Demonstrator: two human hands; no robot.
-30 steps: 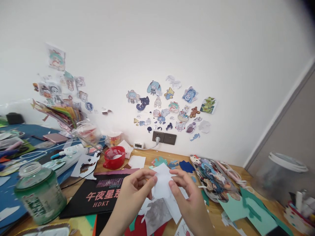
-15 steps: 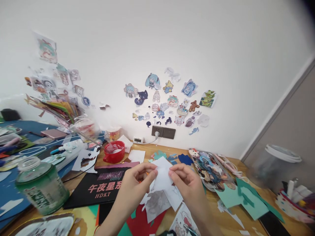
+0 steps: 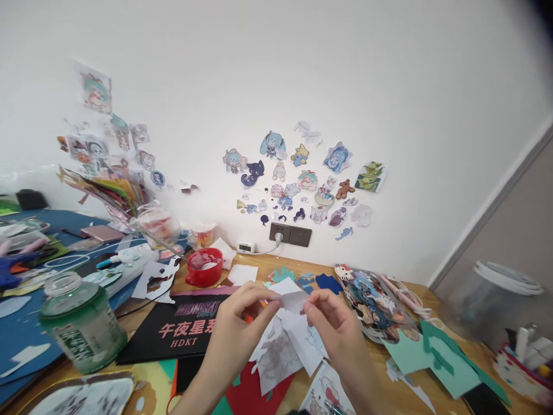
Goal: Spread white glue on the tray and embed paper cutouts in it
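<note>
A small piece of white paper [image 3: 292,301] is held up between my two hands over the wooden desk. My left hand [image 3: 248,311] pinches its left edge between thumb and fingers. At the opposite edge, the thumb and curled fingers of my right hand [image 3: 329,317] pinch the paper too. Below the hands lie sheets with pencil drawings [image 3: 279,357], partly overlapping. Red paper [image 3: 254,395] shows beneath them. Nearer to me lies a drawing of a white cat figure [image 3: 326,386] with a pen [image 3: 333,407] on it.
A black folder [image 3: 173,340] and a green-lidded jar [image 3: 80,323] stand left. Behind is a red bowl [image 3: 205,268]. On the right are a tray of cutouts [image 3: 375,305], green paper [image 3: 449,363], a clear bucket [image 3: 488,300] and a pen holder [image 3: 525,363]. Stickers [image 3: 307,180] cover the wall.
The paper between my hands has tilted and now looks shorter, its lower part no longer hanging down. My right hand has shifted slightly right. The whole view has moved a little.
</note>
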